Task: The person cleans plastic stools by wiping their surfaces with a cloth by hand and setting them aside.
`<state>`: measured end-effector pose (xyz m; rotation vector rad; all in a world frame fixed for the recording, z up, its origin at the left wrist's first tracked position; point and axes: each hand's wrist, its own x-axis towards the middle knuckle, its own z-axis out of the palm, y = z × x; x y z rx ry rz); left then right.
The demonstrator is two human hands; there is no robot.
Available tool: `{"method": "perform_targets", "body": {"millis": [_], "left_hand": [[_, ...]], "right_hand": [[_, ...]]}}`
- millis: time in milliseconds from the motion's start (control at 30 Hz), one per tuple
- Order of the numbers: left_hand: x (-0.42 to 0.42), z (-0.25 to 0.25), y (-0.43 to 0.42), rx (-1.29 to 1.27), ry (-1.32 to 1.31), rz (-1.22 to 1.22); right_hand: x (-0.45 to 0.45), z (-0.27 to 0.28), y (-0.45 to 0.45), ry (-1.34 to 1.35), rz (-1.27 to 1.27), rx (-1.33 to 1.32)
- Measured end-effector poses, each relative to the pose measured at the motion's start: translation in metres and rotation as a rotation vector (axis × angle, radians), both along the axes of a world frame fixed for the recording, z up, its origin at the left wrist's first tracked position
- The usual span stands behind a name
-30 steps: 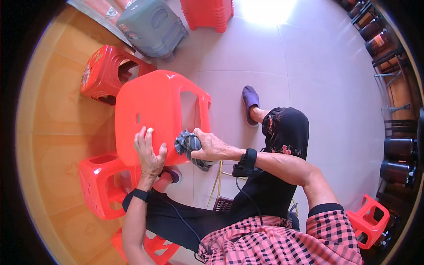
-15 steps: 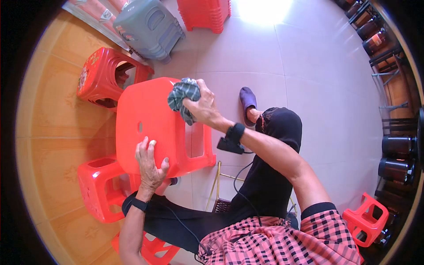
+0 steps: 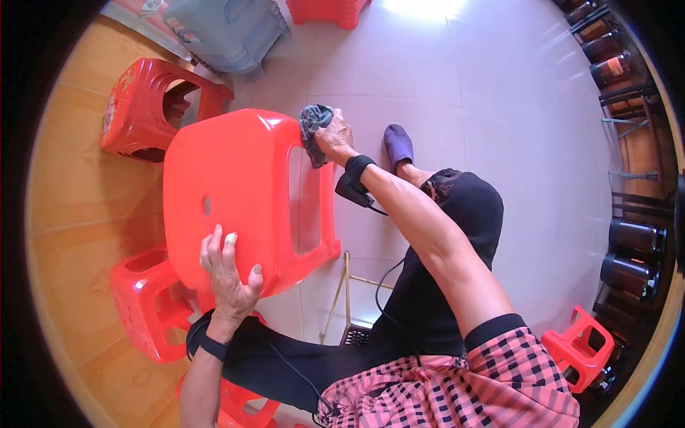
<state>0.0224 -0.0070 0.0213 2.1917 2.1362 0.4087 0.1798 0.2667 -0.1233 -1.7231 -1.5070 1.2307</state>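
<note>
A large red plastic stool (image 3: 228, 171) is in front of me, its seat facing up toward the camera and its legs pointing right. My left hand (image 3: 232, 282) rests on the lower part of the seat with its fingers spread. My right hand (image 3: 335, 137) is closed round a crumpled grey patterned cloth (image 3: 314, 128), at the upper right edge of the stool by a leg. Part of the cloth is hidden by the hand.
Other red stools stand at the left (image 3: 139, 107) and lower left (image 3: 143, 303). A stack of grey stools (image 3: 232, 36) is at the top. A small red stool (image 3: 581, 349) and dark jars (image 3: 631, 274) are at the right.
The right hand with the cloth has moved up, from the stool's lower right side over the seat to its upper right edge. The stool appears slightly turned. The left hand stays on the seat.
</note>
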Motion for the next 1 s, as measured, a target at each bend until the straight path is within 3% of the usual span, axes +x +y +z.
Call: {"method": "perform_targets", "body": {"millis": [100,367,533,867,1000], "left_hand": [[-0.001,0.003,0.0,-0.012,-0.002,-0.015],[0.001,0.01,-0.001,-0.097,0.038,-0.004],[-0.002,0.01,-0.006,-0.153,0.033,0.011],[-0.004,0.012,-0.013,-0.21,0.06,0.049],[-0.003,0.011,-0.011,-0.208,0.065,0.05]], "right_hand": [[0.0,-0.014,0.001,-0.063,-0.053,-0.156],[-0.004,-0.078,0.015,-0.186,-0.086,-0.272],[-0.008,-0.111,0.016,-0.21,-0.236,-0.455],[0.0,-0.172,0.021,-0.328,-0.158,-0.451],[0.015,-0.192,0.005,-0.505,0.07,-0.327]]}}
